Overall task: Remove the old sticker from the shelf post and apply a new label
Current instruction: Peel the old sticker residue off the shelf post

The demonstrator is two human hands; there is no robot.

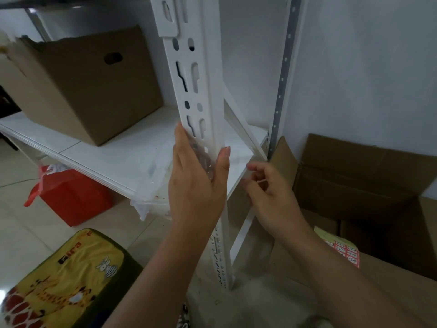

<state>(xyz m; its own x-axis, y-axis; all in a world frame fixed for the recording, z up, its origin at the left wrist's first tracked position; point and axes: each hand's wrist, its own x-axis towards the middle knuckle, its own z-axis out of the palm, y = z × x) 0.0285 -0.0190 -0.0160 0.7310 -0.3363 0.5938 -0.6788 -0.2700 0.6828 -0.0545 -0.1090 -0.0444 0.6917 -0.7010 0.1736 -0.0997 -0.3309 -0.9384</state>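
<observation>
1. Lying on the floor at the lower left is a yellow cushion [63,278] printed with a giraffe and a zebra; behind it a red box [75,197] sits under the shelf board [113,157].
2. On the shelf board, toward its back left, stands a brown cardboard box [89,86] with an oval handle hole.
3. At the front edge of the shelf board, just left of the post, a clear plastic bag [153,185] hangs partly over the edge.
4. The white slotted shelf post [201,74] rises at the shelf board's front right corner.
5. The left hand [196,183] lies against the post, fingers straight on its slotted face and thumb up along its right edge, pressing a clear shiny film [205,162] to the metal. Whether this film is the old sticker or a new label cannot be told.
6. The right hand [267,188] is just right of the post, its fingers curled together; what they pinch, if anything, cannot be told.
7. Farther right, an open cardboard carton [366,185] stands by the wall, with a sheet of red-and-white labels [347,254] on its flap.
</observation>
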